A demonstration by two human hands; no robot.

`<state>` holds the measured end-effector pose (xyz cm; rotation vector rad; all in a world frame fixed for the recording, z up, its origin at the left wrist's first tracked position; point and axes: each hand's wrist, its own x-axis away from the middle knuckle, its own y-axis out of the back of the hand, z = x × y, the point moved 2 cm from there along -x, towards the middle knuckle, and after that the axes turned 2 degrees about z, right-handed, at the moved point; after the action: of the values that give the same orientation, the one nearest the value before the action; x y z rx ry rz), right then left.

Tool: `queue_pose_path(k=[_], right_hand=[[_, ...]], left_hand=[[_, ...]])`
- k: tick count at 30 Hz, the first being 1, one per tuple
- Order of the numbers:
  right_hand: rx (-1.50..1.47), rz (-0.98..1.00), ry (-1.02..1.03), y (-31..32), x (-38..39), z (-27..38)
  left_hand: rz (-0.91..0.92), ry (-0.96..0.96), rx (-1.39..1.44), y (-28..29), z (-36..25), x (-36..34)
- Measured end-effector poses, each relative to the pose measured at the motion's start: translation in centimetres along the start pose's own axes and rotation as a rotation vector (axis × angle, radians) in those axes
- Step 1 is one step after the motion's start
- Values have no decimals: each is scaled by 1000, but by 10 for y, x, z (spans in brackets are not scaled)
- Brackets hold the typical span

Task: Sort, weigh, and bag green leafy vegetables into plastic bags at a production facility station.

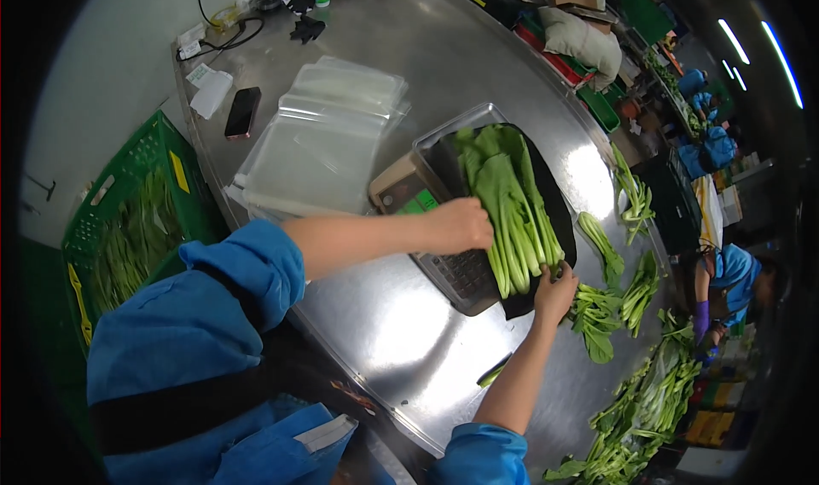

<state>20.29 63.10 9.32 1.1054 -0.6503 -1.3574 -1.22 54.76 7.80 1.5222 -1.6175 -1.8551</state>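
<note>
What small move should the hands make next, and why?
Probably ease the right hand and left hand clear of the bundle of leafy greens. It lies on the black tray over the scale, whose display is lit green; the right hand is at the stem ends, the left at its side, so any contact could disturb the reading.

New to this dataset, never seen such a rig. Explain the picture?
No machine arm here: a person works with two bare hands. The single picture comes from a wide fisheye camera on their head, looking down, so straight edges bend.

On the metal table are clear plastic bags, a phone, loose greens and a scale with a green display. A leafy bunch lies on a black tray at the scale.

The right hand touches its stem ends; the left hand is curled at its side. Whether either grips it firmly is unclear.
</note>
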Motion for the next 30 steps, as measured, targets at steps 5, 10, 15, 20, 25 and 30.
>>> queue_pose_path(k=[5, 10, 15, 20, 25, 30], right_hand=[[-47, 70, 127, -5, -11, -5], [-499, 28, 15, -4, -8, -29], [-1093, -253, -110, 39, 57, -3], [-1116, -214, -55, 66, 129, 40], [-1112, 31, -70, 91, 172, 37], [-1142, -101, -90, 100, 188, 31]], left_hand=[[-55, 104, 96, 3, -2, 15], [-99, 94, 74, 10, -9, 3], [-201, 228, 259, 31, -56, -8], [-162, 513, 1526, 13, -103, -34], [0, 493, 1597, 31, -137, -30], [13, 537, 1634, 40, -161, -28]])
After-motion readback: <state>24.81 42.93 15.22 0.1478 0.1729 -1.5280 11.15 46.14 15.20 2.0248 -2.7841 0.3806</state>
